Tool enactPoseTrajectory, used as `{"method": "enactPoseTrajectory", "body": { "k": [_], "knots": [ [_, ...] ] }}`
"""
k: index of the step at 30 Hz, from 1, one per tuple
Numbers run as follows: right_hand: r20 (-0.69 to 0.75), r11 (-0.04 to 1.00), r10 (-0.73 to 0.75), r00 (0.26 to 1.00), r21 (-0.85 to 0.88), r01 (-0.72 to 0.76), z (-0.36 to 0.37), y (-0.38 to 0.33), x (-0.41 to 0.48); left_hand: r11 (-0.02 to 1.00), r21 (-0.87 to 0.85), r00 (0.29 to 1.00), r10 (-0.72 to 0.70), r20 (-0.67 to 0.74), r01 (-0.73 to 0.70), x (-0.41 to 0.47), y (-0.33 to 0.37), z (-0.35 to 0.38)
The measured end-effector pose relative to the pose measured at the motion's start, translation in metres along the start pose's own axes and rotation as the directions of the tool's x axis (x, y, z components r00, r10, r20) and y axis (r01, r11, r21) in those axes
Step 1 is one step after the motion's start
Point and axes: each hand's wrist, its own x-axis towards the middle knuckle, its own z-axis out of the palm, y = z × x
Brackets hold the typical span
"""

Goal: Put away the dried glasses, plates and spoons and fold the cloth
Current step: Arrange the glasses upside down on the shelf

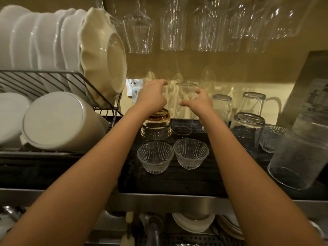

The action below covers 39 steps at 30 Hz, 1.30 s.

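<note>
A tall clear glass (184, 110) stands upside down at the back of the dark shelf mat (177, 180). My right hand (198, 102) is wrapped around its right side, thumb across the front and fingers behind. Just left of the glass my left hand (152, 96) hovers with curled fingers and a small gap to the glass wall. White plates (49, 41) and a cream fluted plate (101, 55) stand upright in the wire rack (35, 79) on the left. No cloth or spoons show clearly.
An upturned amber glass bowl (157, 121) sits under my left wrist, with two clear ribbed bowls (155, 157) in front. Several upturned glasses (248, 125) crowd the right side. Stemware (140, 29) hangs overhead. White bowls (58, 121) lie at left, and stacked plates (193, 222) are below.
</note>
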Motion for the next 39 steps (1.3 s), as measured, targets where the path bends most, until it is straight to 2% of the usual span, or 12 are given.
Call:
{"method": "enactPoseTrajectory", "body": {
  "k": [11,18,30,35,39],
  "knots": [
    [-0.019,0.996,0.02,1.0,-0.086,-0.022,-0.033,-0.025,-0.052,0.995,-0.096,1.0,-0.015,-0.006,0.014,-0.036,0.033,-0.02],
    [-0.086,0.997,-0.062,0.994,-0.054,0.058,-0.053,-0.037,-0.099,0.964,-0.266,1.0,-0.014,-0.025,0.006,-0.078,0.056,-0.031],
    [-0.016,0.994,-0.095,0.995,0.044,0.096,-0.073,-0.032,-0.184,0.955,-0.286,0.995,-0.094,-0.023,0.083,-0.162,0.075,-0.034],
    [0.055,0.996,-0.09,0.994,0.027,0.089,-0.08,-0.015,-0.22,0.943,-0.302,0.986,-0.161,-0.042,0.141,-0.203,0.081,-0.031],
    [0.152,0.997,-0.072,0.986,0.013,0.071,-0.083,0.007,-0.26,0.937,-0.269,0.975,-0.223,0.025,0.221,-0.247,0.088,-0.027]
  ]
}}
